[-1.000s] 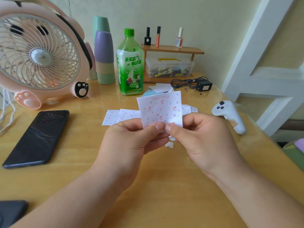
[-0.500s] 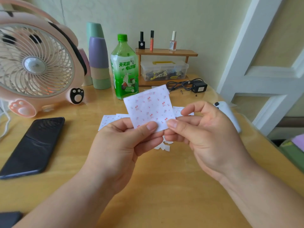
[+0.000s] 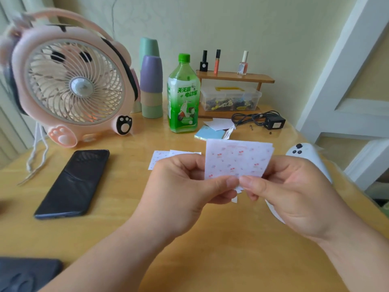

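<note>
Head camera looks down at a small folded paper [image 3: 237,160] with tiny red cherries on it. It is held up above the wooden table [image 3: 117,218], in the middle. The left hand [image 3: 185,186] pinches its bottom edge with thumb and fingers, and the right hand [image 3: 294,192] pinches it just beside. More cherry papers [image 3: 162,157] lie flat behind the left hand. A black phone [image 3: 73,182] lies to the left, near a pink fan [image 3: 71,85]. A green bottle [image 3: 183,95] stands farther back. A white controller [image 3: 305,154] peeks out behind the right hand.
</note>
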Motion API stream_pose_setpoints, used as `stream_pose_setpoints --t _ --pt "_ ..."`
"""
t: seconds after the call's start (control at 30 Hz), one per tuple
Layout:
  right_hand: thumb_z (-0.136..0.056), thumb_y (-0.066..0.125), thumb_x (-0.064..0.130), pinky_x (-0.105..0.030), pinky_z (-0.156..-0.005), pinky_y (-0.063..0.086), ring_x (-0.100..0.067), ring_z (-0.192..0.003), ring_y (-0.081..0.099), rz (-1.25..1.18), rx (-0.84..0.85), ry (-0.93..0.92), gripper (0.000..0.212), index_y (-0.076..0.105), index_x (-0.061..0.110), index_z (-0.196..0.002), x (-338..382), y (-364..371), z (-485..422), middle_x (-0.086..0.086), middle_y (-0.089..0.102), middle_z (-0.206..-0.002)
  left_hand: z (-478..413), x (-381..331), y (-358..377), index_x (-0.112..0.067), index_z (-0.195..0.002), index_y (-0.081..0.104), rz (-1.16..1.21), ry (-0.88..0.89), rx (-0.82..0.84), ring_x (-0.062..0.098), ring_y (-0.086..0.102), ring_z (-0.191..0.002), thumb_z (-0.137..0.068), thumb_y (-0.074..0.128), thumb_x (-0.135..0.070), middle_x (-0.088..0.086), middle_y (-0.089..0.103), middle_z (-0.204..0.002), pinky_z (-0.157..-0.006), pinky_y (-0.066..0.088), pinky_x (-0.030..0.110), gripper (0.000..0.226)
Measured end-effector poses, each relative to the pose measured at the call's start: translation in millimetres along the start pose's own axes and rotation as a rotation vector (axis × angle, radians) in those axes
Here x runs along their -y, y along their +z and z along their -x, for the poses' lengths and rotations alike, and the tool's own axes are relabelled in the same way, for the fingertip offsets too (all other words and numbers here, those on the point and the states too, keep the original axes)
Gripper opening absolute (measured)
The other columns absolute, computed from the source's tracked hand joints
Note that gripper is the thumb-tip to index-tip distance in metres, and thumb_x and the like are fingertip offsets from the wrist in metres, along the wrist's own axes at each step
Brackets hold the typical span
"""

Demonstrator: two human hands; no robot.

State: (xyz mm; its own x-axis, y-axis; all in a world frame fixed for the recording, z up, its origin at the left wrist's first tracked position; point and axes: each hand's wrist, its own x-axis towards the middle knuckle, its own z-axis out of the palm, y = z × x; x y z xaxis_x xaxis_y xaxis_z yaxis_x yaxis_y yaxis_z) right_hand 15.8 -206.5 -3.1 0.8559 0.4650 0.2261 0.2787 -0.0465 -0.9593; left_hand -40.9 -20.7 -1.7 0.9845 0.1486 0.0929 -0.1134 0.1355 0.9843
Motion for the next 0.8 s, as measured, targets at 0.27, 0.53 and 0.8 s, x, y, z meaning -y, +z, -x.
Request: stream_pose_setpoints --t 0.27,0.53,0.8 --pt "-0.074 0.078 0.025 -0.023 -0.051 0.044 -0.017 -0.056 0.055 0.007 0.081 0.126 0.022 0.078 0.005 -0.081 3.2 -2.3 0.7 -0.011 0.069 -0.065 1.2 5.7 -0.7 0.006 -0.088 0.073 -0.027 -0.059 0.082 0.031 0.075 -0.065 -0.090 0.071 -0.016 0.022 0.075 -0.076 -0.062 0.063 0.036 0.022" --pt "-0.074 0.078 0.035 -0.018 -0.051 0.042 -0.013 -0.053 0.055 0.173 0.147 0.075 0.024 0.074 0.012 -0.072 5.3 -0.7 4.9 -0.006 0.067 -0.058 -0.4 10.7 -6.7 -0.007 -0.098 0.079 -0.138 -0.037 0.308 0.031 0.066 -0.063 -0.096 0.065 -0.028 0.018 0.077 -0.090 -0.066 0.057 0.037 0.025" --pt "-0.082 0.067 0.020 -0.015 -0.047 0.039 -0.008 -0.050 0.054 0.063 0.265 0.127 0.019 0.073 0.010 -0.067 10.2 -4.1 1.6 0.002 0.065 -0.057 -0.7 21.0 -4.7 -0.006 -0.091 0.077 -0.113 0.000 0.310 0.031 0.063 -0.057 -0.100 0.056 -0.037 0.020 0.074 -0.082 -0.062 0.056 0.037 0.038"
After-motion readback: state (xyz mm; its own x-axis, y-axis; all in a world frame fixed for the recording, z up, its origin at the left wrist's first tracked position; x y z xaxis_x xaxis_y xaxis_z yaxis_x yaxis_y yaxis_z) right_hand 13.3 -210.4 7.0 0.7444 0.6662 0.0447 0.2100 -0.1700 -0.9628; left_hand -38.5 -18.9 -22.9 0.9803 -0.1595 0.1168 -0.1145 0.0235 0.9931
